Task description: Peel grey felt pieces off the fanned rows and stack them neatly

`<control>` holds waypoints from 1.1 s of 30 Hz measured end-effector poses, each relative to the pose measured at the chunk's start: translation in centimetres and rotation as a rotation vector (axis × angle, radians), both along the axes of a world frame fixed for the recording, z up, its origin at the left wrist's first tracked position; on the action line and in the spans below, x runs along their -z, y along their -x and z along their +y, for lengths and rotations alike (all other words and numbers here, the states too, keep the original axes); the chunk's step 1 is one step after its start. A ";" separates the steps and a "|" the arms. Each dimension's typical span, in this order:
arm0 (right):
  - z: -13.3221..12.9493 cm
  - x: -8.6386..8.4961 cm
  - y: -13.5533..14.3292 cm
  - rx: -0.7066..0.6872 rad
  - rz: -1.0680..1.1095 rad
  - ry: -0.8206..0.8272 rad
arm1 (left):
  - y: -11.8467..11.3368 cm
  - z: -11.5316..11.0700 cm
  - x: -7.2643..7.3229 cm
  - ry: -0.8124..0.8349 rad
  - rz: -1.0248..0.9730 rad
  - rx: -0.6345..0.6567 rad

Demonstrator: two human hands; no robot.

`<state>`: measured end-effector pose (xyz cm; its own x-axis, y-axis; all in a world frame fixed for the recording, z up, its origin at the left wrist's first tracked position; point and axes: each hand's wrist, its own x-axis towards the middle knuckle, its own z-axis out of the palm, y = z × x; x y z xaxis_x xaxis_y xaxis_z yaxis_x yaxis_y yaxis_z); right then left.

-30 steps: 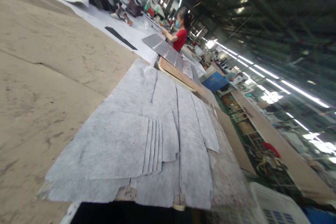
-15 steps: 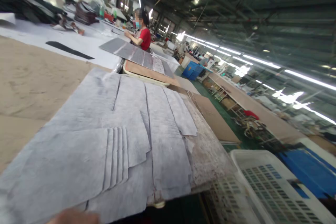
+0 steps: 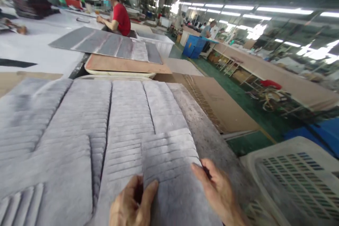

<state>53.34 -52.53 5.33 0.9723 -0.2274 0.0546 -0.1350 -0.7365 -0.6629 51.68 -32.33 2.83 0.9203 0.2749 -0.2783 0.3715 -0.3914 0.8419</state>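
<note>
A fanned stack of grey, soft-looking sheets [image 3: 173, 169] is in both hands, its edges stepped one over another. My left hand [image 3: 134, 201] pinches the left edge, thumb on top. On the right edge my right hand [image 3: 217, 192] is closed, thumb on top and fingers partly hidden. Beneath and beside it, overlapping rows of similar grey sheets [image 3: 127, 113] cover the board [image 3: 201, 120]. At the lower left lies another grey pile [image 3: 60, 176], with several folded or stepped edges in front of it.
A white plastic basket [image 3: 288, 148] stands right of the board. Beyond the rows are a brown board [image 3: 119, 65] and a grey striped panel [image 3: 106, 44]. A person in a red top [image 3: 123, 19] works at the far table. Flattened cardboard [image 3: 225, 102] lies along the green floor [image 3: 246, 144].
The view has swung to the right and levelled somewhat. Both my hands now show, gripping a fanned stack over the right-hand rows; before, only a blurred bit of one hand showed at the bottom.
</note>
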 end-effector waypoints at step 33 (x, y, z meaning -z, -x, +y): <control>-5.8 4.1 -9.7 0.012 0.114 0.126 | -8.2 -5.3 2.2 -0.531 0.172 0.168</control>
<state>63.02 -58.31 1.22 0.9711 -0.2370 -0.0266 -0.2129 -0.8109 -0.5450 59.89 -37.63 0.59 0.9172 0.2715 -0.2916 0.3816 -0.8088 0.4474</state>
